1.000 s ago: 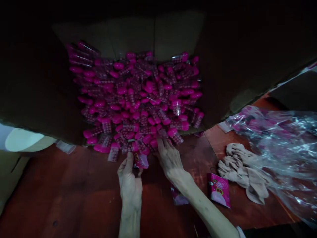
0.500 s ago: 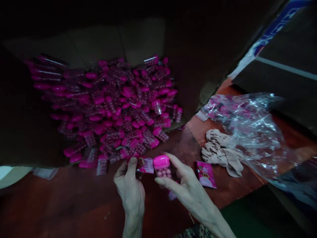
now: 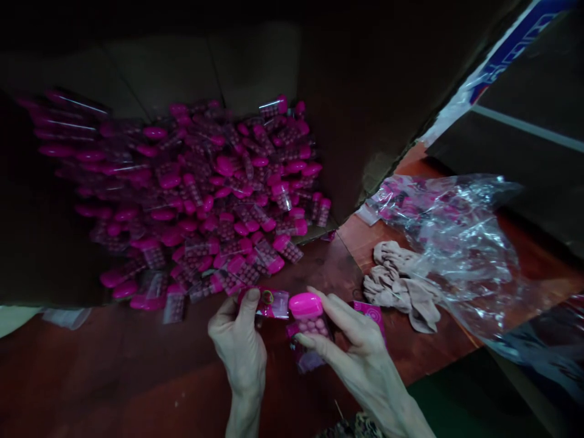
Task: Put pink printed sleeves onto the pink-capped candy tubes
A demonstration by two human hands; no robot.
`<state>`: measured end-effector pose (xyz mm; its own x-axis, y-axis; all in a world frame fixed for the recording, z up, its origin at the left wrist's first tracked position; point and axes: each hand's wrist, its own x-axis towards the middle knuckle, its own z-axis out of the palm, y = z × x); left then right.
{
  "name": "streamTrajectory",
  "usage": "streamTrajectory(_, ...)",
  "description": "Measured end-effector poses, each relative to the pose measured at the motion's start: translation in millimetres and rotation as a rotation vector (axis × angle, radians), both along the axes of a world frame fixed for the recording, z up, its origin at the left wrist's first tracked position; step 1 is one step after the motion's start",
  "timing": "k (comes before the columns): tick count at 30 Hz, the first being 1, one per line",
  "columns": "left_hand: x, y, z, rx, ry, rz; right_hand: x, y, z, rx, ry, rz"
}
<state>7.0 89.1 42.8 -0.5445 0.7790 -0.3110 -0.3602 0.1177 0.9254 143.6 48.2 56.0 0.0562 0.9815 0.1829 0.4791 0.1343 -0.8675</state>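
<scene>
My left hand [image 3: 239, 344] pinches a small pink printed packet [image 3: 276, 304] between thumb and fingers; its right end sticks out past the thumb. In my right hand [image 3: 360, 340] is a small clear bottle [image 3: 312, 327] with a glossy pink cap, filled with pale pink balls. The thumb presses its front and the fingers curl behind the cap. The bottle's cap is close to the packet's free end. Below the bottle shows another pink and clear piece [image 3: 310, 360], partly hidden by the thumb; I cannot tell whether it is held.
Ahead, a large dark box [image 3: 365, 109] lies open towards me, with a heap of pink-capped bottles [image 3: 219, 201] inside. Right of my hands are a pink packet [image 3: 371, 313], crumpled pale gloves [image 3: 401, 283] and a clear plastic bag [image 3: 469, 237] with pink packets on the reddish surface.
The bottle and my right hand have moved slightly right and down, now covering part of the packet behind. My left hand keeps its grip. The view has shifted a little.
</scene>
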Motion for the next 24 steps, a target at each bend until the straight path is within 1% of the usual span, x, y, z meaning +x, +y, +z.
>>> streamTrajectory(3,6.8,1.7,0.5,0.004,-0.068,0.002,5.4,2.4,-2.2,0.000,-0.002,0.005)
streamTrajectory(6,13.4,0.7,2.2,0.001,-0.077,-0.071,10.6,2.7,-2.1,-0.054,0.007,0.026)
streamTrajectory(8,17.4,-1.7,3.6,0.003,-0.055,-0.118,14.8,0.1,-2.5,-0.112,-0.005,0.028)
streamTrajectory(10,21.4,-4.8,4.8,0.004,-0.027,-0.161,20.1,-5.1,-4.8,-0.204,-0.032,0.040)
streamTrajectory(13,28.0,-8.5,5.9,0.006,0.002,-0.204,29.5,-15.9,-12.7,-0.301,-0.053,0.077)
streamTrajectory(17,38.9,-10.9,9.2,0.067,-0.009,-0.181,39.2,-28.3,-21.8,-0.257,-0.021,0.111)
streamTrajectory(19,44.2,-12.3,12.7,0.103,-0.085,-0.198,40.4,-30.9,-20.6,-0.235,0.009,0.081)
streamTrajectory(22,50.8,-16.1,18.6,0.095,-0.230,-0.302,38.4,-29.9,-12.3,-0.262,0.043,-0.005)
streamTrajectory(24,54.1,-19.2,21.2,0.063,-0.282,-0.376,36.4,-28.1,-6.3,-0.274,0.075,0.000)
